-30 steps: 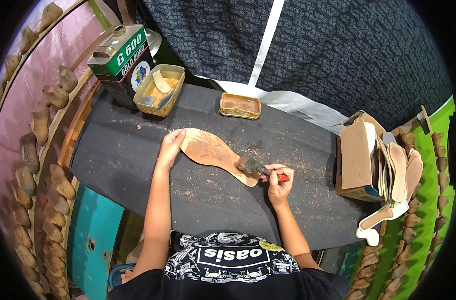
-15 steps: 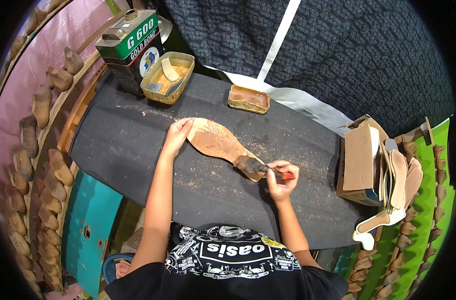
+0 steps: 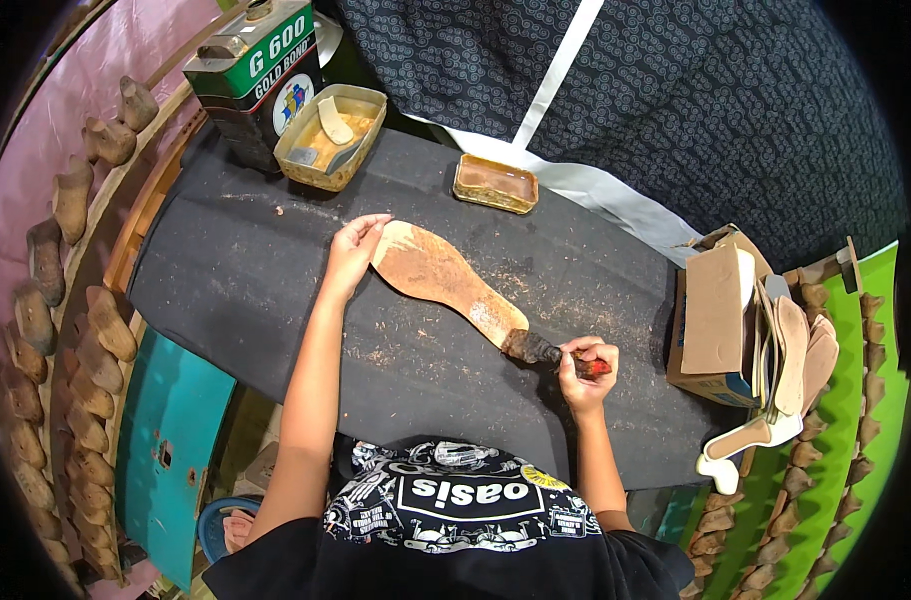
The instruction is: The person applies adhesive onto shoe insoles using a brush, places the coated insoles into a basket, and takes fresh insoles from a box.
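Note:
A tan shoe sole (image 3: 426,272) lies slantwise over the dark table, its wide end up to the left. Its face has a brownish coating, with a shiny wet patch toward the narrow heel end. My left hand (image 3: 356,258) is closed on the edge of the wide end, thumb and fingers pinching it. In my right hand (image 3: 586,376) is a brush (image 3: 532,347) with dark, clotted bristles and a red-marked handle, fingers wrapped round it. The bristles touch or overlap the tip of the heel end; contact there is hard to make out.
Beyond the sole stands a shallow tin (image 3: 496,184) of brownish glue-like stuff. A plastic tub (image 3: 333,135) with offcuts and a large metal can (image 3: 254,85) are at the far left. A cardboard box (image 3: 714,325) of soles stands right. Wooden shoe lasts (image 3: 46,262) line both sides.
My right hand has drawn the brush down and right, from across the heel part to its tip, uncovering a glossy patch. My left hand keeps its hold on the sole. The view has shifted slightly.

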`<state>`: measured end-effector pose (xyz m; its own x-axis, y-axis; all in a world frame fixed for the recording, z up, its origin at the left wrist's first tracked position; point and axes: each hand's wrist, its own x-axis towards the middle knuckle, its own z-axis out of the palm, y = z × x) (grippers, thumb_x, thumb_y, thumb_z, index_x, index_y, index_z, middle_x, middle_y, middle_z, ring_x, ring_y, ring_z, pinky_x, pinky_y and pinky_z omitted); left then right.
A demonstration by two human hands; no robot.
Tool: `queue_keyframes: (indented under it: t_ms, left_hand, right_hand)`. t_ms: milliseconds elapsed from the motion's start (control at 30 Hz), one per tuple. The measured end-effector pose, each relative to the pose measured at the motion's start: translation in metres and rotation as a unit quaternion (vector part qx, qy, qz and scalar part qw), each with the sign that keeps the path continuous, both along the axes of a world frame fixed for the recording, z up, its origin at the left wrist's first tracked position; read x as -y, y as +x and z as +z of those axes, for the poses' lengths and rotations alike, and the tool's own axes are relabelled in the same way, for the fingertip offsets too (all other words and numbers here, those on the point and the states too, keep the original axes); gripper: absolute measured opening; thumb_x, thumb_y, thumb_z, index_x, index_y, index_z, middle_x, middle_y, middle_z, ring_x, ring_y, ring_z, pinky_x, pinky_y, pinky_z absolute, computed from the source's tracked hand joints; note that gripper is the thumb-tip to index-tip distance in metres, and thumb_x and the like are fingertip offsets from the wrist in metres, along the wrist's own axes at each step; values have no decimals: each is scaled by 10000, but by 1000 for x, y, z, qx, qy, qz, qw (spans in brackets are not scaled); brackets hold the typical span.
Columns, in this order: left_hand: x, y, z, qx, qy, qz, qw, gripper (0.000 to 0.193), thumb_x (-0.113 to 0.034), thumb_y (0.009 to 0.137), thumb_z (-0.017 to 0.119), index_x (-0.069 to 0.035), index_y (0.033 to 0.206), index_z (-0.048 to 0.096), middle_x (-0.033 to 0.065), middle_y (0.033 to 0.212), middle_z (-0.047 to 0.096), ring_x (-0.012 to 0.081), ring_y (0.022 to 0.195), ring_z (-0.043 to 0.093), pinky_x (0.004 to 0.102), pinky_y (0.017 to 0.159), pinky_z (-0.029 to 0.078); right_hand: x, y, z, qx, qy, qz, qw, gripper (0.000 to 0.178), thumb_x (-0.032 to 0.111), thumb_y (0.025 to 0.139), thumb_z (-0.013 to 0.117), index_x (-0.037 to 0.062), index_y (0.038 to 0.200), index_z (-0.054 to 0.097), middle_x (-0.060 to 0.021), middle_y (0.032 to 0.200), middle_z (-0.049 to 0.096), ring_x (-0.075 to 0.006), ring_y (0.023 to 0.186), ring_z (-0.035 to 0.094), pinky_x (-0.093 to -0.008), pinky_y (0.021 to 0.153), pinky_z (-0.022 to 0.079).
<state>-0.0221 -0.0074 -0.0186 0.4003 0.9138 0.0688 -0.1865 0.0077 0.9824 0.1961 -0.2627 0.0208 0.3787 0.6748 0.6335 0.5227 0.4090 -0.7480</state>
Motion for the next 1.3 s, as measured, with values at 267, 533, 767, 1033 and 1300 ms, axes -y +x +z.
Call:
queue_keyframes:
  t_ms: [267, 533, 767, 1033, 1300]
  left_hand:
    - [1, 2, -5, -2, 22, 17, 1000, 216, -129, 829, 463, 13, 977, 529, 39, 894, 563, 76, 811, 506, 197, 726, 394]
    - [1, 2, -5, -3, 30, 25, 999, 200, -117, 824, 468, 7, 967, 534, 28, 876, 558, 65, 778, 496, 189, 701, 392]
    - [0, 3, -6, 1, 29, 16, 999, 207, -123, 825, 467, 10, 971, 532, 32, 889, 558, 67, 787, 495, 189, 708, 390]
    - [0, 2, -2, -5, 23, 13, 1000, 208, -127, 827, 468, 15, 964, 533, 34, 885, 561, 68, 783, 502, 186, 700, 393]
    - [-1, 2, -8, -5, 27, 15, 1000, 206, -112, 827, 463, 23, 965, 534, 45, 903, 564, 79, 804, 508, 198, 725, 395]
  right_hand:
    - [-38, -27, 3, -90, 7, -3, 996, 276, -68, 660, 570, 45, 791, 355, -124, 767, 532, -136, 678, 524, -240, 602, 426]
    - [-24, -22, -3, -101, -25, 12, 995, 256, -70, 684, 543, 46, 798, 345, -120, 767, 500, -158, 698, 525, -264, 619, 443]
    - [2, 1, 4, -73, -6, -14, 997, 240, -15, 718, 533, 63, 808, 325, -118, 745, 474, -153, 667, 503, -200, 462, 449]
    - [-17, -22, 11, -131, 12, 14, 991, 247, -94, 709, 475, 51, 831, 317, -133, 772, 485, -155, 678, 521, -210, 491, 463]
    - [4, 4, 2, -145, -4, -10, 989, 211, -1, 725, 511, 53, 823, 332, -132, 753, 502, -110, 594, 482, -192, 485, 423]
